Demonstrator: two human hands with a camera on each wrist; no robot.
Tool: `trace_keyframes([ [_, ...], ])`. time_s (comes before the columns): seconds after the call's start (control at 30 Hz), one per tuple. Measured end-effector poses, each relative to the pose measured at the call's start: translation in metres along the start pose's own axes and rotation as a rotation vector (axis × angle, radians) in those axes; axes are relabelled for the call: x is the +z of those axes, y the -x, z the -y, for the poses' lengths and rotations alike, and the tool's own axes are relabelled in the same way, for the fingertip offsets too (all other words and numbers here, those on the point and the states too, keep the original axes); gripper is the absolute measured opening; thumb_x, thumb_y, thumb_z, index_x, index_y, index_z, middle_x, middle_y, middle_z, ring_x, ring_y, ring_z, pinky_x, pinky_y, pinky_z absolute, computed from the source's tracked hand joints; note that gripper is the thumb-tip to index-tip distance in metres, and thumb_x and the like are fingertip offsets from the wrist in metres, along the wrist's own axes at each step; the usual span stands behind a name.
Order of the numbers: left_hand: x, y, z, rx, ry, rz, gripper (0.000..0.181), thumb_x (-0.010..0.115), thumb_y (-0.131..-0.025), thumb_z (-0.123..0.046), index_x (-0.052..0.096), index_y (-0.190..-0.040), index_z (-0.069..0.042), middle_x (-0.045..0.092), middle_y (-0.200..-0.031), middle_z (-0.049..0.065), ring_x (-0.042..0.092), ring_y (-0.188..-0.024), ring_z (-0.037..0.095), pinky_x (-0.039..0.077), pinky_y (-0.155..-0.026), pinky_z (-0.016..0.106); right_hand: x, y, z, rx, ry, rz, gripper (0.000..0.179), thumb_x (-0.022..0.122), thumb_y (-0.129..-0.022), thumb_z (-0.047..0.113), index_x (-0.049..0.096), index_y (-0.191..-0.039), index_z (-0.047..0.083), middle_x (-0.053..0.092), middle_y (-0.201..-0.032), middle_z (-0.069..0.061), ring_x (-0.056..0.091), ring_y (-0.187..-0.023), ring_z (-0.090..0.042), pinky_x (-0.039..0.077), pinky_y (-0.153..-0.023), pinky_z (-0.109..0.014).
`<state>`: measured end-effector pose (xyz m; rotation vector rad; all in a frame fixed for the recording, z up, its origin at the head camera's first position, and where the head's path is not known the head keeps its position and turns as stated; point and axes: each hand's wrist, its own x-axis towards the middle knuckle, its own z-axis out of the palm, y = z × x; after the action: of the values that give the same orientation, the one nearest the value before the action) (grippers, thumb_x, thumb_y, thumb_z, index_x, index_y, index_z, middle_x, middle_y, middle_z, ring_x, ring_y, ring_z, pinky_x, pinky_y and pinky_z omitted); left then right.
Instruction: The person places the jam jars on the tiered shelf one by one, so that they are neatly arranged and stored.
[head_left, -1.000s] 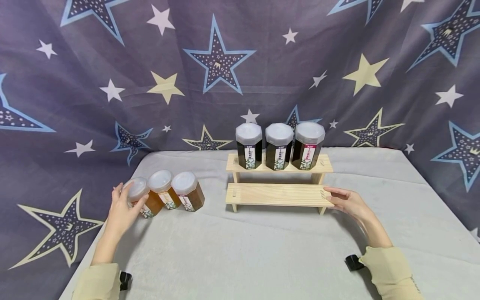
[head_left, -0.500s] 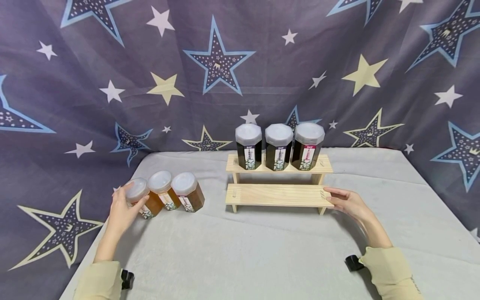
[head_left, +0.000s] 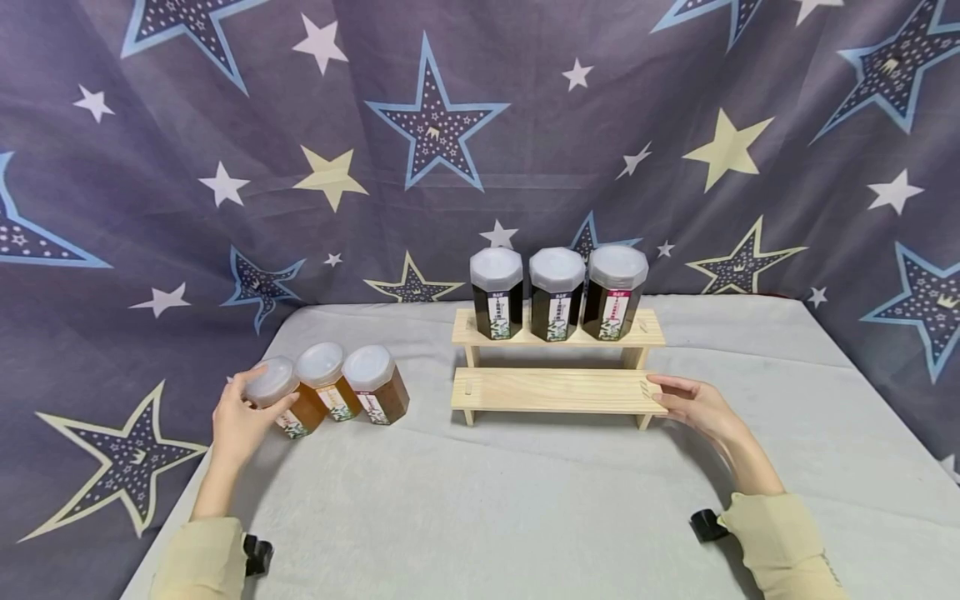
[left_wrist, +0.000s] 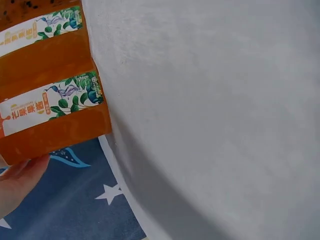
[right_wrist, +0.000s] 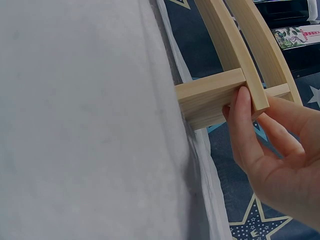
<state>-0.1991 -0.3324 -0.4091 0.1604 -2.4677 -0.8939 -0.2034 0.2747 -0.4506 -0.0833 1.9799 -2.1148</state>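
At the table's left side, my left hand (head_left: 242, 425) has its thumb and fingers around the lid end of an amber jam jar (head_left: 307, 408) with a frosted lid. Two more jars stand beside it: an orange one (head_left: 339, 395) and a browner one (head_left: 387, 395). In the left wrist view, the held jar (left_wrist: 55, 131) shows a white label with green leaves. On the other side, my right hand (head_left: 701, 410) pinches the right end of the lower tier of a two-step wooden rack (head_left: 555, 390). The right wrist view shows fingertips against the rack's end (right_wrist: 215, 90).
On the rack's upper tier stand three dark jars (head_left: 557, 292) with frosted lids. A grey cloth (head_left: 480, 508) covers the table. Behind and to the left hangs a dark star-patterned curtain (head_left: 480, 217); the table's left edge lies close to my left hand.
My left hand's fingers have settled closer around the leftmost jar's lid, and the left wrist has shifted slightly right. My right hand stays at the rack's end; the jars stand where they were.
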Motion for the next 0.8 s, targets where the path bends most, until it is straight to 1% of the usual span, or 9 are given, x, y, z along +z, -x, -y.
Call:
trace_keyframes([
  [0.1,-0.0002,0.0,0.0008,-0.034,0.003,-0.028,0.059,0.077,-0.064,-0.012,0.053,-0.118,-0.004,0.051,-0.114,0.023,0.05,-0.098,0.035,0.037,-0.078,0.043,0.0001,-0.0006,-0.0006,-0.005,-0.016,0.006,0.051,0.055,-0.084,-0.001,0.032,-0.125,-0.019,0.063,-0.091,0.005,0.061,-0.084,-0.008,0.049,-0.075,-0.024],
  [0.2,-0.0002,-0.0003,0.0015,-0.044,0.0,-0.05,0.059,0.078,-0.062,-0.013,0.056,-0.116,-0.005,0.052,-0.114,0.021,0.051,-0.099,0.035,0.039,-0.078,0.036,0.0007,-0.0004,0.0,-0.005,-0.024,0.008,0.051,0.055,-0.084,-0.001,0.031,-0.125,-0.019,0.064,-0.091,0.005,0.061,-0.084,-0.009,0.049,-0.075,-0.024],
  [0.3,0.0005,-0.0014,0.0024,-0.034,-0.006,-0.07,0.058,0.079,-0.061,-0.014,0.057,-0.114,-0.005,0.055,-0.109,0.019,0.052,-0.093,0.032,0.037,-0.072,0.026,0.0008,0.0004,0.0012,0.007,0.005,0.001,0.053,0.056,-0.084,0.001,0.03,-0.126,-0.019,0.063,-0.092,0.006,0.061,-0.084,-0.007,0.049,-0.075,-0.024],
  [0.4,0.002,-0.0026,0.0037,-0.016,-0.011,-0.087,0.057,0.08,-0.06,-0.014,0.058,-0.112,-0.005,0.055,-0.104,0.018,0.051,-0.091,0.029,0.034,-0.07,0.024,0.0005,0.0012,0.0028,0.024,0.041,-0.009,0.057,0.056,-0.084,0.003,0.027,-0.128,-0.019,0.062,-0.092,0.006,0.061,-0.084,-0.006,0.049,-0.076,-0.024],
  [0.53,0.0036,-0.0031,0.0042,-0.01,-0.014,-0.103,0.056,0.079,-0.06,-0.013,0.058,-0.111,-0.005,0.055,-0.102,0.018,0.051,-0.091,0.029,0.034,-0.072,0.028,0.0006,0.0015,0.0039,0.036,0.05,-0.015,0.058,0.057,-0.084,0.004,0.026,-0.128,-0.019,0.061,-0.093,0.007,0.061,-0.084,-0.005,0.049,-0.075,-0.024],
  [0.67,0.0043,-0.0016,0.0033,-0.015,-0.009,-0.111,0.056,0.079,-0.06,-0.013,0.058,-0.112,-0.005,0.054,-0.102,0.019,0.049,-0.09,0.03,0.035,-0.074,0.037,0.0013,0.0006,0.0037,0.025,0.018,-0.01,0.055,0.056,-0.084,0.002,0.029,-0.127,-0.019,0.062,-0.092,0.007,0.061,-0.083,-0.007,0.049,-0.075,-0.024],
  [0.73,0.004,-0.0005,0.003,-0.019,-0.003,-0.111,0.057,0.079,-0.06,-0.013,0.058,-0.113,-0.006,0.053,-0.104,0.021,0.048,-0.096,0.034,0.036,-0.079,0.043,0.0015,0.0003,0.0036,0.017,0.001,-0.005,0.053,0.056,-0.084,0.001,0.03,-0.126,-0.019,0.063,-0.091,0.006,0.061,-0.084,-0.007,0.049,-0.075,-0.024],
  [0.8,0.0037,-0.0001,0.003,-0.023,0.003,-0.108,0.057,0.079,-0.06,-0.013,0.058,-0.113,-0.006,0.052,-0.107,0.023,0.046,-0.105,0.037,0.034,-0.085,0.049,0.0015,0.0006,0.0039,0.013,-0.003,-0.004,0.053,0.055,-0.084,0.0,0.03,-0.126,-0.019,0.063,-0.091,0.006,0.061,-0.084,-0.007,0.049,-0.075,-0.024],
])
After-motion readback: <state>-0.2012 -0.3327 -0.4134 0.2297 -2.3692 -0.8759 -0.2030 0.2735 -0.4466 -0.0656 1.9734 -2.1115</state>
